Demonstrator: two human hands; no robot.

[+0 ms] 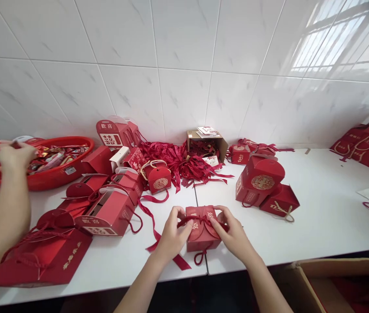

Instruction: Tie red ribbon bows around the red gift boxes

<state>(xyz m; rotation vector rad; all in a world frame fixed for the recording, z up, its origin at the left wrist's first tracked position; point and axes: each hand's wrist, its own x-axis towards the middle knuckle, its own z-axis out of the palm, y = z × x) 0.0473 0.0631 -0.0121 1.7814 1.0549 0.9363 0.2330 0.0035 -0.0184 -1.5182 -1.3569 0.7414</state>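
Note:
A small red gift box point(204, 243) with gold characters and curved top flaps sits at the table's front edge. A dark red ribbon point(201, 220) crosses its top with a knot in the middle, and a cord loop point(199, 257) hangs at its front. My left hand point(175, 234) pinches the ribbon at the box's left side. On the other side my right hand point(231, 232) has its thumb on the box top and its fingers closed around the ribbon's right end. A loose red ribbon point(153, 219) lies left of my left hand.
Another person's hand point(14, 154) reaches over a red basin point(86, 150) of wrapped sweets. Several red boxes point(112, 213) stand on the left, others point(259, 178) on the right. A ribbon heap point(167, 154) and a small carton point(225, 150) lie near the wall. An open cardboard box point(301, 287) is below right.

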